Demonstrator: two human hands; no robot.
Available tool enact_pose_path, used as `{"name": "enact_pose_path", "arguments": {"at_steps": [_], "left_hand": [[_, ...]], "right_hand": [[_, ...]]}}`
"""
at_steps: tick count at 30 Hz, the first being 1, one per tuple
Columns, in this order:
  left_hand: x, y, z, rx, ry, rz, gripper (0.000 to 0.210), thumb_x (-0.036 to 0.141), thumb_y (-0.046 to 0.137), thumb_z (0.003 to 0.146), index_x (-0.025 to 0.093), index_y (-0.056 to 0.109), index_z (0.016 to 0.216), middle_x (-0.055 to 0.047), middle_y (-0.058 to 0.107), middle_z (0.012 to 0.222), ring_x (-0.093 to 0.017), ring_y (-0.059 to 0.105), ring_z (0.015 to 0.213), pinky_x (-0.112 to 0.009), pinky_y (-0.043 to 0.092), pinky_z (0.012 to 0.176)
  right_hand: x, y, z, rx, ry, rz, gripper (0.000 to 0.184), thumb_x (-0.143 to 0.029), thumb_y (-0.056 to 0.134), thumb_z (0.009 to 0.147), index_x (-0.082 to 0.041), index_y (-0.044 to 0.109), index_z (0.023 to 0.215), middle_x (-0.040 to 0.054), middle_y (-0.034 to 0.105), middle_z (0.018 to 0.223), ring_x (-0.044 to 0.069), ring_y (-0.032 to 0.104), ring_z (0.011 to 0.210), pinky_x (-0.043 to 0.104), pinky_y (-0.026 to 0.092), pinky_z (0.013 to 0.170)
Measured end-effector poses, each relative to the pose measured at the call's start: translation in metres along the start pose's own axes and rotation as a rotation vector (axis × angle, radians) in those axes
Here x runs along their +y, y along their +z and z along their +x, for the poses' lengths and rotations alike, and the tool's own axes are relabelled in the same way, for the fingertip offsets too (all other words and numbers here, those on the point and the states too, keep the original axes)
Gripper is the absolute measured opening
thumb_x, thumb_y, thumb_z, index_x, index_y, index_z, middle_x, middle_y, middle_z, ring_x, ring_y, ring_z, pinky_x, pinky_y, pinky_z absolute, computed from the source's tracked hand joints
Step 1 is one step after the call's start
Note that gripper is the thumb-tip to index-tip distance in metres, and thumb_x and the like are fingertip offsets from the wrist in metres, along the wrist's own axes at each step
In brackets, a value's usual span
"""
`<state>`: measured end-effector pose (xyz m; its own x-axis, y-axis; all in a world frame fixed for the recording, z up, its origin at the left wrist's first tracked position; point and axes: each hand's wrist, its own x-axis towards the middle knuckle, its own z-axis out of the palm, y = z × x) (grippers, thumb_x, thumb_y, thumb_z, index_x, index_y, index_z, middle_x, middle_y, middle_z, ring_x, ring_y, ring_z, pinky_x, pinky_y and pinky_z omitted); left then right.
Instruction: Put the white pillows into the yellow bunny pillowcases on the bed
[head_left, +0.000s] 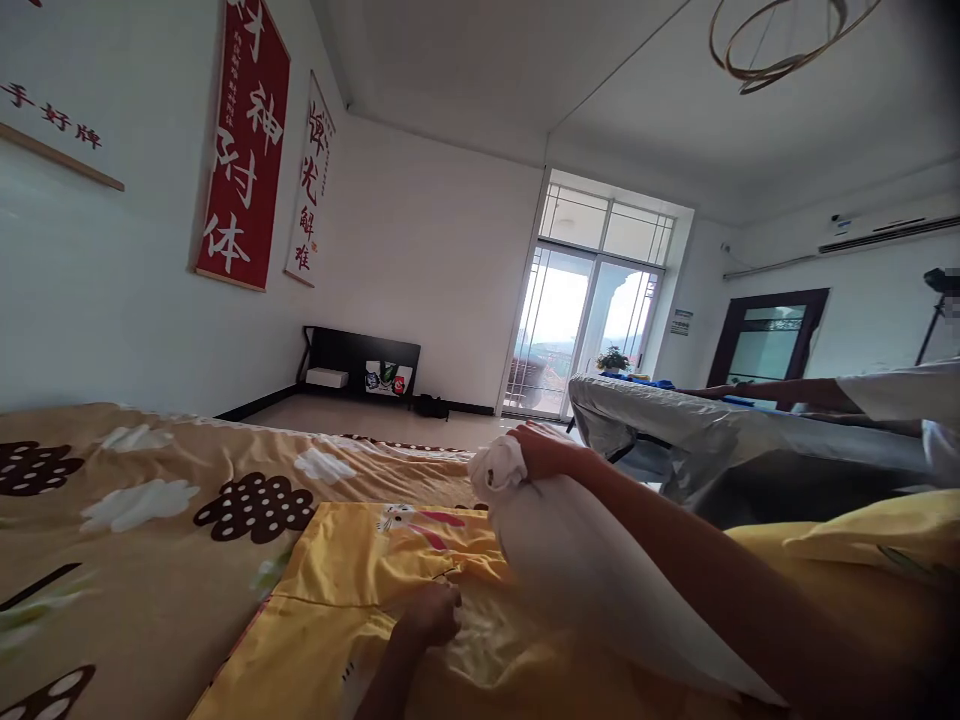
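A yellow fabric cover point(300, 625) with a white rabbit print lies spread in front of me. My left hand point(433, 612) is closed on it near the middle, pinching the cloth by a fold. To the right, my right hand point(551, 450) is raised and grips the bunched corner of a white quilt point(577, 540). The quilt stretches back under my right forearm towards me. Its near part passes out of view at the bottom, and some of the right fingers are hidden behind the bunched corner.
Beneath the yellow cover is a tan sheet point(150, 570) with brown and white cloud shapes. At the right stands a table under a clear plastic sheet point(637, 405), with another person's arms point(795, 395) over it. A black low shelf point(337, 350) is against the far wall.
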<state>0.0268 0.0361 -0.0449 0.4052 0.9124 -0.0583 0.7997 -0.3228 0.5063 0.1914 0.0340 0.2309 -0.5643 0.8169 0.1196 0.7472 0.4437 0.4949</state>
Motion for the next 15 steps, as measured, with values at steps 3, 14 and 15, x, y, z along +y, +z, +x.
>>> {"name": "enact_pose_path", "arguments": {"at_steps": [3,14,15], "left_hand": [[0.002,-0.001,0.000,0.025,0.029,0.053,0.026,0.019,0.054,0.085,0.015,0.063,0.109,-0.012,0.060,0.121,-0.023,0.055,0.112,-0.039,0.042,0.098],[0.007,-0.006,-0.006,0.028,0.047,0.076,0.026,0.015,0.048,0.087,0.021,0.068,0.102,-0.007,0.064,0.117,-0.022,0.055,0.115,-0.038,0.040,0.099],[0.003,-0.008,-0.007,0.036,0.038,0.072,0.023,0.019,0.049,0.089,0.021,0.067,0.104,-0.007,0.064,0.117,-0.023,0.054,0.116,-0.042,0.039,0.101]], "right_hand": [[0.036,-0.027,-0.019,0.015,0.053,-0.045,0.026,-0.031,0.068,0.069,-0.017,0.066,0.089,0.0116,0.069,0.093,0.026,0.065,0.086,0.029,0.045,0.070],[0.008,-0.011,-0.030,-0.033,0.086,0.013,0.032,-0.037,0.069,0.070,-0.017,0.069,0.095,0.0120,0.071,0.095,0.027,0.066,0.088,0.031,0.047,0.076],[-0.017,0.009,-0.023,-0.070,0.060,0.048,0.034,-0.039,0.071,0.067,-0.019,0.069,0.095,0.0093,0.072,0.095,0.026,0.067,0.087,0.030,0.048,0.075]]}}
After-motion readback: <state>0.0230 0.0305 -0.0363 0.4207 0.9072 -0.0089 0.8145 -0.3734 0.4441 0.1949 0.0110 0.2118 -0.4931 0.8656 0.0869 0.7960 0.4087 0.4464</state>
